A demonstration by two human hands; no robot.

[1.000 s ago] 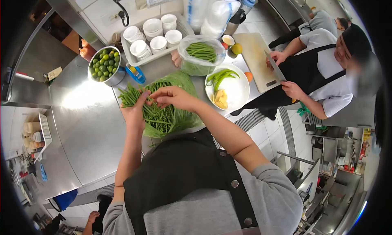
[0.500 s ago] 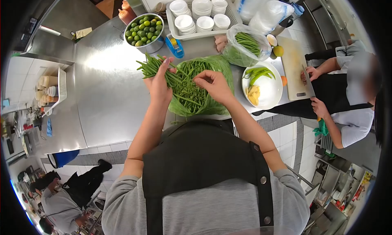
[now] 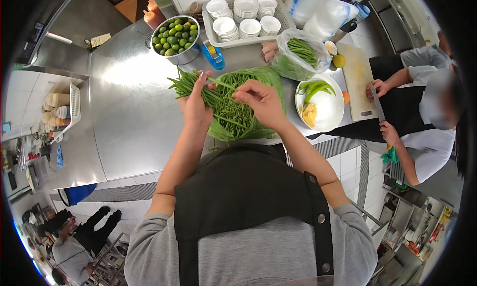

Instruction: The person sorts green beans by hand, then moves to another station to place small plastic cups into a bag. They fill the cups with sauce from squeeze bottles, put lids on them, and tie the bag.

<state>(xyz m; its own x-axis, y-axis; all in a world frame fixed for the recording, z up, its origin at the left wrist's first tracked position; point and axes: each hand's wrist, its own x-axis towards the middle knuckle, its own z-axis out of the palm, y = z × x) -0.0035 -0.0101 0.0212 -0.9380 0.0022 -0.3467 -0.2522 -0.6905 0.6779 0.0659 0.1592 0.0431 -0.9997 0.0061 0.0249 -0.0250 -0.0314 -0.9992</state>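
Note:
My left hand (image 3: 198,107) is closed around a bunch of green beans (image 3: 185,84), whose ends stick out to the left past the thumb. One single green bean (image 3: 221,83) stretches from this bunch across to my right hand (image 3: 264,104). The right thumb and fingers pinch its far end. Beneath both hands lies an open green plastic bag (image 3: 272,77) filled with green beans and small cut pieces (image 3: 233,114). A few thin bits lie by the bag's near edge.
A pot of limes (image 3: 175,37), a blue tape dispenser (image 3: 212,56) and a basket of white bowls (image 3: 243,20) stand behind. To the right are a clear bag of beans (image 3: 300,52), a white bowl (image 3: 330,112) with chillies, and a cutting board (image 3: 353,82) where a co-worker holds a knife.
A single bean now spans from the bunch to my right fingertips, which have shifted slightly left. The co-worker's knife has moved at the board, and a person at lower left has shifted.

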